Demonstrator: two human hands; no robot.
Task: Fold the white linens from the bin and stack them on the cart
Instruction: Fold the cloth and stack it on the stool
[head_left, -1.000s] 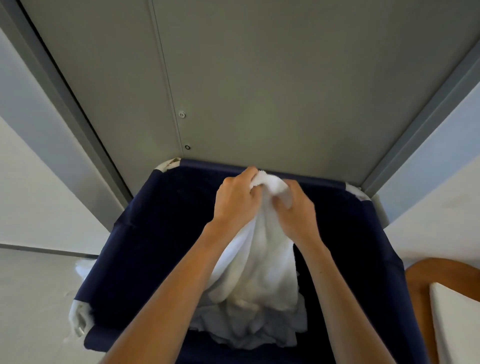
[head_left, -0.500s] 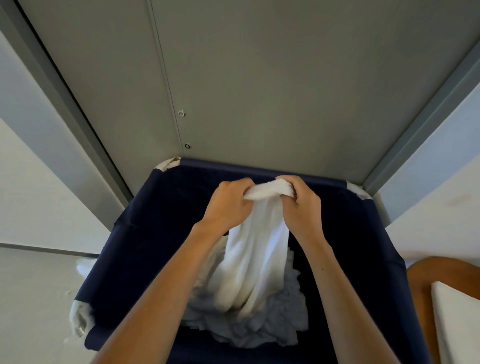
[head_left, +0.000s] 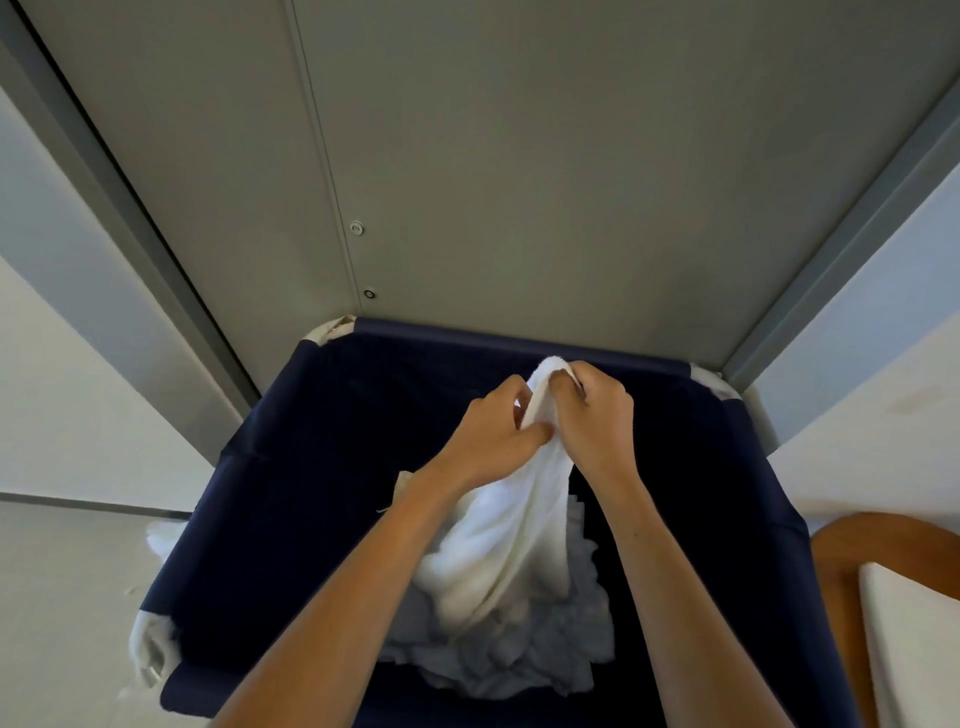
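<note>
A dark blue fabric bin (head_left: 291, 493) fills the lower middle of the head view. A white towel (head_left: 514, 530) hangs down into it, bunched at the top. My left hand (head_left: 493, 431) pinches its upper edge from the left. Close beside it, my right hand (head_left: 597, 415) grips the same edge from the right. Under the towel a heap of crumpled white linens (head_left: 498, 660) lies on the bin's bottom. My forearms cover part of the heap.
A grey panelled wall (head_left: 519, 156) rises right behind the bin. Pale walls flank it on both sides. At the lower right stands a wooden chair (head_left: 852, 551) with a white cushion (head_left: 919, 644). White cloth (head_left: 148, 649) shows at the bin's near left corner.
My hands have shifted slightly right along the towel's top edge and drawn close together again. The towel hangs more to the right, baring more of the heap beneath.
</note>
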